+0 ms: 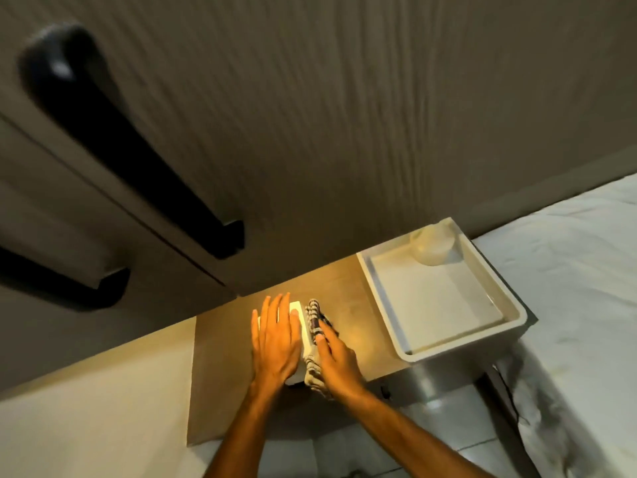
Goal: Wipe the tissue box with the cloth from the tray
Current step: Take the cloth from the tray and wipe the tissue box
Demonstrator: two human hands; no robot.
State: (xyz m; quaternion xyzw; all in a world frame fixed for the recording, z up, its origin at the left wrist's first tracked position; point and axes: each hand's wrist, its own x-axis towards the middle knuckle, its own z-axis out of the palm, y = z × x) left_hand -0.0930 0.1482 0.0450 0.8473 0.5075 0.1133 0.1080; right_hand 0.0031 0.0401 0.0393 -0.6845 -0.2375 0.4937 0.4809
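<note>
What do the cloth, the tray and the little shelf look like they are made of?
The cloth looks like woven cotton: soft folds, a checked pattern. The tray seems to be white plastic, going by its smooth, slightly glossy, rounded rim, though it might be enamel. The shelf looks like matt wood laminate, flat with faint grain.

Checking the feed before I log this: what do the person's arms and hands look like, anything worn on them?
Both are bare. The left hand and right hand show no gloves, rings or watch that I can make out, and both forearms are uncovered down to the bottom edge of the frame, with no sleeve in view. No markings or straps are visible; warm lamp light falls across them.
</note>
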